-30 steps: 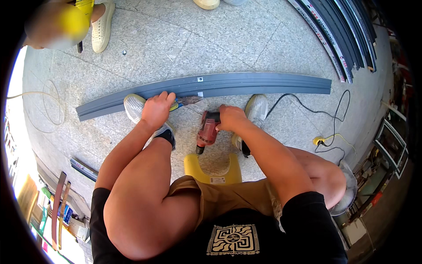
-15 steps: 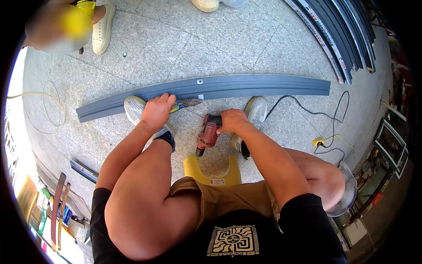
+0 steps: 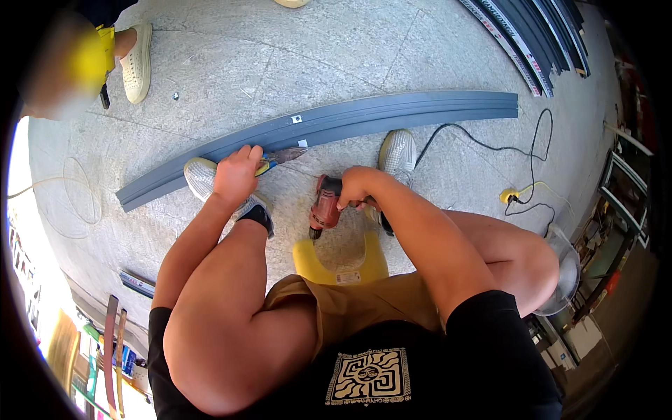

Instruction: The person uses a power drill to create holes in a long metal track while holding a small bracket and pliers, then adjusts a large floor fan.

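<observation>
A long grey channel profile (image 3: 406, 113) lies across the floor ahead of my feet, with two small whitish squares near its middle. My left hand (image 3: 236, 173) is closed around the blue-and-yellow handles of a pair of pliers (image 3: 285, 155). Their metal jaws point right, close to the near edge of the profile and one square. Between my shoes, my right hand (image 3: 358, 186) grips a dark red power drill (image 3: 326, 201) by its handle. The drill's black chuck points down toward a yellow stool (image 3: 372, 266) that I sit on.
My left shoe (image 3: 201, 176) overlaps the profile's near edge; my right shoe (image 3: 397, 152) is near it. A black cord (image 3: 483, 145) runs right to a yellow connector (image 3: 509, 196). Dark profiles (image 3: 528, 42) are stacked at far right. Another person's shoe (image 3: 137, 66) stands at far left.
The whole view has turned slightly, so the profile's right end appears higher and its left end lower. Both hands keep hold of the same tools, with little movement of their own.
</observation>
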The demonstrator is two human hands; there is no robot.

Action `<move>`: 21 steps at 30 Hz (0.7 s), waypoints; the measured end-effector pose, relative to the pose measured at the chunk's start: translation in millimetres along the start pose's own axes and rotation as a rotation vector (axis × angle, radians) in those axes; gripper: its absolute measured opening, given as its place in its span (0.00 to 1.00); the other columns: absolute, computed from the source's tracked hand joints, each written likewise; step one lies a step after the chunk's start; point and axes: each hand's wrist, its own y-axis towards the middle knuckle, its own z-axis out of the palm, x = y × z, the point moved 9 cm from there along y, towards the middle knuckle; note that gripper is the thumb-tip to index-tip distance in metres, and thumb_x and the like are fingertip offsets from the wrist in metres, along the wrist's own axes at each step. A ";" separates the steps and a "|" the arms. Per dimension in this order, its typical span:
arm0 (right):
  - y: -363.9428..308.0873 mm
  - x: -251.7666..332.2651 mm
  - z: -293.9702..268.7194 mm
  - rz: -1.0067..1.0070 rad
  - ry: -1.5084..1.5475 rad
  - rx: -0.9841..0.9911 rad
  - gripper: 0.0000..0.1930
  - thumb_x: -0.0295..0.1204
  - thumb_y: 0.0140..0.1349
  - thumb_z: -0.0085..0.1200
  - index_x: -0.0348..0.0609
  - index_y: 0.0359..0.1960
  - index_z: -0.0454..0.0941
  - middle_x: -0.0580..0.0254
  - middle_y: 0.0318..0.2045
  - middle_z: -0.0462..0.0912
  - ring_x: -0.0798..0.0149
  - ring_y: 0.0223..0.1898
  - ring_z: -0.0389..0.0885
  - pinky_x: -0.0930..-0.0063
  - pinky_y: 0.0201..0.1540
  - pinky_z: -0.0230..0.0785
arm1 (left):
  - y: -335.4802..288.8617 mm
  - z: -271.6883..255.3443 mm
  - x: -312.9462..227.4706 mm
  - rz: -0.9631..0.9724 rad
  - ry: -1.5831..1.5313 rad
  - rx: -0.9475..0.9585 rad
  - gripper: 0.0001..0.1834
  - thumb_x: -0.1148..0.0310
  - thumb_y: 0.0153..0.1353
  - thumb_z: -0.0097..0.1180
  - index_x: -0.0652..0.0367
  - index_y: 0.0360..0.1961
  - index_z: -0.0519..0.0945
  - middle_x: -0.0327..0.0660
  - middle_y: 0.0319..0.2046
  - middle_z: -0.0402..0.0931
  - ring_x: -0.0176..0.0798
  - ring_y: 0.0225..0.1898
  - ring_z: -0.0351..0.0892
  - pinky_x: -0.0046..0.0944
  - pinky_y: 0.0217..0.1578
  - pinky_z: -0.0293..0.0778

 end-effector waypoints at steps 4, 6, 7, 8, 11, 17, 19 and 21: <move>-1.1 -6.4 7.5 -0.012 0.057 -0.027 0.22 0.44 0.61 0.75 0.31 0.35 0.90 0.55 0.31 0.91 0.58 0.29 0.90 0.55 0.33 0.83 | 1.5 3.4 -1.8 -0.009 0.036 0.026 0.13 0.70 0.65 0.68 0.55 0.43 0.73 0.45 0.36 0.79 0.54 0.39 0.86 0.55 0.37 0.83; 0.2 -14.4 12.7 -0.008 0.069 -0.035 0.21 0.43 0.60 0.75 0.31 0.35 0.91 0.55 0.32 0.92 0.58 0.29 0.90 0.56 0.34 0.83 | 5.4 7.9 -3.4 0.004 0.057 0.033 0.14 0.70 0.65 0.68 0.55 0.43 0.73 0.45 0.37 0.79 0.55 0.38 0.86 0.55 0.37 0.83; -3.3 -11.6 12.8 -0.029 0.034 -0.074 0.20 0.43 0.59 0.76 0.33 0.36 0.91 0.56 0.31 0.93 0.59 0.31 0.91 0.57 0.36 0.84 | 4.3 9.1 -2.2 -0.009 0.073 0.037 0.15 0.69 0.65 0.69 0.55 0.44 0.73 0.45 0.37 0.79 0.55 0.38 0.87 0.55 0.37 0.84; -7.6 -8.9 13.9 -0.049 0.000 -0.113 0.19 0.42 0.57 0.76 0.35 0.37 0.92 0.57 0.30 0.93 0.59 0.32 0.92 0.58 0.37 0.85 | 3.4 10.0 -1.2 -0.022 0.090 0.041 0.16 0.68 0.65 0.69 0.55 0.45 0.73 0.45 0.38 0.79 0.56 0.38 0.87 0.55 0.37 0.84; -28.0 0.0 16.9 -0.091 -0.104 -0.232 0.17 0.41 0.55 0.76 0.37 0.36 0.93 0.56 0.29 0.93 0.58 0.35 0.94 0.60 0.40 0.85 | 2.7 7.6 -2.8 -0.023 0.100 0.046 0.16 0.68 0.65 0.69 0.55 0.45 0.73 0.46 0.39 0.81 0.57 0.39 0.88 0.55 0.36 0.84; -124.9 26.3 11.6 -0.182 -0.266 -0.639 0.12 0.33 0.53 0.70 0.39 0.36 0.93 0.48 0.36 0.93 0.47 0.42 0.94 0.55 0.46 0.86 | 5.0 10.8 0.1 -0.051 0.136 0.075 0.14 0.68 0.67 0.68 0.55 0.46 0.73 0.48 0.41 0.83 0.59 0.39 0.88 0.57 0.37 0.85; -155.1 24.0 12.1 -0.173 -0.231 -0.687 0.12 0.32 0.53 0.69 0.39 0.37 0.92 0.47 0.37 0.93 0.44 0.42 0.93 0.52 0.47 0.86 | 7.4 10.5 -2.9 -0.048 0.139 0.070 0.14 0.68 0.67 0.67 0.55 0.46 0.73 0.48 0.40 0.83 0.59 0.39 0.88 0.57 0.38 0.85; -190.0 21.2 13.4 -0.176 -0.204 -0.727 0.13 0.31 0.53 0.69 0.39 0.39 0.91 0.45 0.38 0.92 0.42 0.43 0.92 0.50 0.48 0.85 | 5.0 10.6 -0.5 -0.060 0.146 0.068 0.14 0.67 0.68 0.67 0.55 0.45 0.73 0.49 0.40 0.83 0.59 0.39 0.88 0.57 0.38 0.85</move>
